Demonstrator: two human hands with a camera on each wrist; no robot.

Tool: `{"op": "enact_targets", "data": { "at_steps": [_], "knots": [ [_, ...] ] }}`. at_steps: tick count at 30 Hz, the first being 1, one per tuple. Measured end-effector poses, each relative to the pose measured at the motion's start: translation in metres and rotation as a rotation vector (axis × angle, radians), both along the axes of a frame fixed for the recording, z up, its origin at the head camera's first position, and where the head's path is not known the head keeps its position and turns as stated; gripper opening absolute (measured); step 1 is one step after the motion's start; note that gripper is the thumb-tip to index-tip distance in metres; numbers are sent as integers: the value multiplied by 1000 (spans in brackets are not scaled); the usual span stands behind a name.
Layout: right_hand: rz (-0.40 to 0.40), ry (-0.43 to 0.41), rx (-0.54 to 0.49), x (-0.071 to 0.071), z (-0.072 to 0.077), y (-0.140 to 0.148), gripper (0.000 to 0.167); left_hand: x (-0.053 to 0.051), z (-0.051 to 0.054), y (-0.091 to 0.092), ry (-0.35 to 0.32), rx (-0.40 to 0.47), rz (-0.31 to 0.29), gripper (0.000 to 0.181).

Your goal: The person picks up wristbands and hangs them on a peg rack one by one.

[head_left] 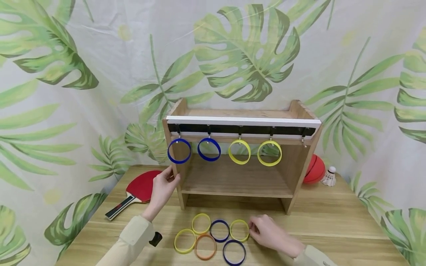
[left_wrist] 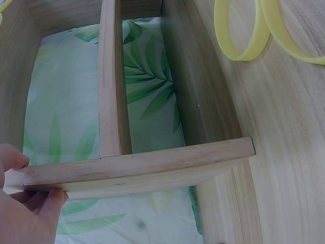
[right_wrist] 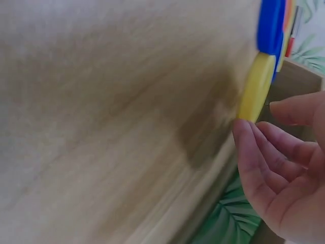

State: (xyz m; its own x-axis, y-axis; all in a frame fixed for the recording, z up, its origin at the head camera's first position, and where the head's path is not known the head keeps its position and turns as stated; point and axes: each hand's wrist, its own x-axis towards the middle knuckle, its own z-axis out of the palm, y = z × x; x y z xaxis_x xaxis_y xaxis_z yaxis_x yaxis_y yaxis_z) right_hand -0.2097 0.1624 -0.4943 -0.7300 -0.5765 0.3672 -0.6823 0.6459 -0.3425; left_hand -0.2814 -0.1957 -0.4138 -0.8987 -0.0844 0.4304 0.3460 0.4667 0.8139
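Observation:
My left hand [head_left: 164, 188] pinches the front edge of the left side panel of a wooden shelf [head_left: 233, 192]; the left wrist view shows thumb and fingers [left_wrist: 57, 195] on either side of that panel. On the table, my right hand [head_left: 267, 232] is at the right side of a yellow ring [head_left: 247, 237]. In the right wrist view a fingertip touches this yellow ring [right_wrist: 255, 89], with the thumb held apart. Two blue rings [head_left: 190, 149] and two yellow rings [head_left: 280, 157] hang from hooks on the shelf's black strip; the rightmost hook [head_left: 303, 140] holds none.
Beside the yellow ring lie blue rings [head_left: 244, 255], an orange ring [head_left: 205, 259] and more yellow rings [head_left: 184, 252]. A red paddle [head_left: 141, 186] lies left of the shelf. Right of it are a red ball [head_left: 315, 170] and a shuttlecock [head_left: 329, 178]. A leaf-print cloth [head_left: 110, 92] hangs behind.

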Motion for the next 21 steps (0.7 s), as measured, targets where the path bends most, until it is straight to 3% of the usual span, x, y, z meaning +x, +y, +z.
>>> {"op": "enact_targets", "data": {
  "at_steps": [10,17,21],
  "knots": [
    [-88,-3,49,-12,-2,-8,12,0,-1,0,-5,1,0,34],
    [-106,-68,63,-13,-1,-12,13,0,0,0,-11,6,2,38],
    [-99,-51,57,-12,1,-13,14,1,0,0,-8,6,0,36]
  ]
}}
